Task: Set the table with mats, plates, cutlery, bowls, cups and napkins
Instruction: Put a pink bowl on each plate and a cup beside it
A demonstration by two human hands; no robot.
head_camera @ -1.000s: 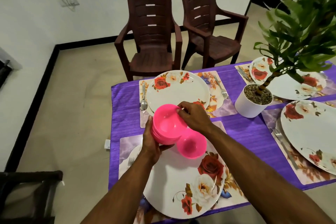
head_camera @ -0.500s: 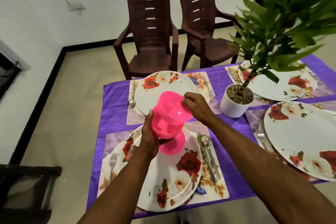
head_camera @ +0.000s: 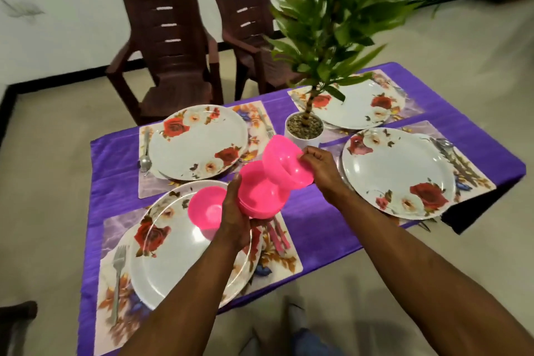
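My left hand (head_camera: 235,211) grips a stack of pink bowls (head_camera: 261,196) from below, above the table's middle. My right hand (head_camera: 319,166) pinches the rim of one pink bowl (head_camera: 284,160), tilted and lifted off the stack's top. Another pink bowl (head_camera: 206,209) sits on the near left floral plate (head_camera: 173,251). Floral plates lie on mats at the far left (head_camera: 199,140), near right (head_camera: 397,172) and far right (head_camera: 362,104). A fork (head_camera: 117,277) lies left of the near plate, a spoon (head_camera: 145,150) left of the far left plate.
A potted plant in a white pot (head_camera: 303,128) stands mid-table, its leaves reaching over the far right setting. The purple tablecloth (head_camera: 318,228) covers the table. Two brown plastic chairs (head_camera: 170,52) stand behind it. Cutlery (head_camera: 450,153) lies right of the near right plate.
The view swung right along the table. My right hand has lifted one bowl off the stack and tilted it to the right. The lone bowl stays on the near left plate.
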